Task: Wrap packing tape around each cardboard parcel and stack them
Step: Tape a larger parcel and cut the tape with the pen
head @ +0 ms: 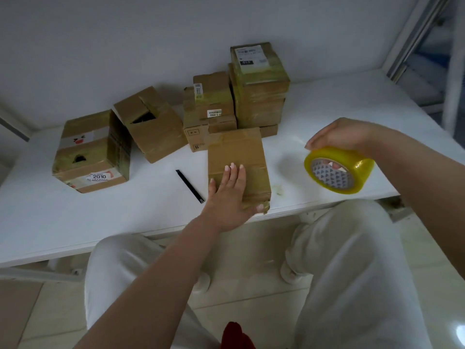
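Two hands at work: one on a parcel, one on tape.
The left hand [230,190] lies flat, fingers together, on the parcel [239,157] at frame centre, its long axis running up-frame; the right hand [337,137] curls round the tape roll [338,170], its hole facing lower left.

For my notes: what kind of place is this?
Probably a small parcel-packing corner, at home or in an office: taped cardboard parcels stacked on a white table, and a tape roll.

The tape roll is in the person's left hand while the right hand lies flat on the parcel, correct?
Swapped. The head view shows the right hand gripping the tape roll, while the left hand lies flat on the parcel.
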